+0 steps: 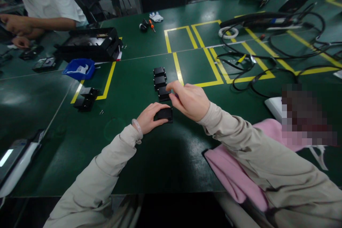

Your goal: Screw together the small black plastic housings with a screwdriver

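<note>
My left hand (pixel 149 118) is closed around a small black box (pixel 165 114) that rests on the green table, thumb on the near side and fingers on the far side. Just above and to the right of that box, my right hand (pixel 188 99) is closed with thumb and index finger curled close together. Whatever may be between those fingertips is too small to make out. Beyond the hands, three similar black boxes (pixel 160 82) stand in a short column, the nearest one beside my right fingertips. Small bright spots show at their corners.
More black boxes (pixel 86 99) and small metal pins (pixel 101 112) lie at left, near a blue tray (pixel 79 68) and a large black case (pixel 88 44). Black cables (pixel 251 57) sprawl at right. Pink cloth (pixel 237 174) lies under my right arm. Another person (pixel 53 3) sits far left.
</note>
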### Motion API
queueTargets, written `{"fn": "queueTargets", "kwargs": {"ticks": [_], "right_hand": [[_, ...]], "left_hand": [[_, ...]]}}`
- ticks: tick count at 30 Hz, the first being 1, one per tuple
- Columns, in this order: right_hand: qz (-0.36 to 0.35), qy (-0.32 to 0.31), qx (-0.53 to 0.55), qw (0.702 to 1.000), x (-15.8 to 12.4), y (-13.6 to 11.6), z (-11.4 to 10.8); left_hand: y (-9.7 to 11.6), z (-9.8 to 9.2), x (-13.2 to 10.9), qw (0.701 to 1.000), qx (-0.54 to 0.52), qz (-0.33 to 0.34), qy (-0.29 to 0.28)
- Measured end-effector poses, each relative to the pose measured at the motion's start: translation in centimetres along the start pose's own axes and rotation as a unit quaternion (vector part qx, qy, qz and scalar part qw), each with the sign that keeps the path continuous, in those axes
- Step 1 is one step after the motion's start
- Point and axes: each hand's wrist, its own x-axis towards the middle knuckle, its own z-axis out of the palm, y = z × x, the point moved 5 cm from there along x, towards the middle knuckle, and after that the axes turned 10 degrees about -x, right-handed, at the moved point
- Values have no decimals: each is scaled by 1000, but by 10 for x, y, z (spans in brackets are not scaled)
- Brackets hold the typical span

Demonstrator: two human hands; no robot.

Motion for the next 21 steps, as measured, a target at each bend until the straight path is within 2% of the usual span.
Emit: {"fn": "queueTargets", "kwargs": {"ticks": [6, 9, 14, 21], "right_hand": [[8, -27, -2, 1000, 0, 0, 3], [28, -15, -3, 999, 0, 3, 3], [1, 7, 4, 1000, -1, 1, 2], [5, 10, 8, 1000, -1, 1, 3]], "left_hand": [[1, -1, 0, 1000, 3, 5, 0], [2, 0, 0, 1000, 8, 0, -7], [0, 0, 0, 1000, 15, -4, -8], [-1, -2, -2, 1000, 12, 2, -2]]}}
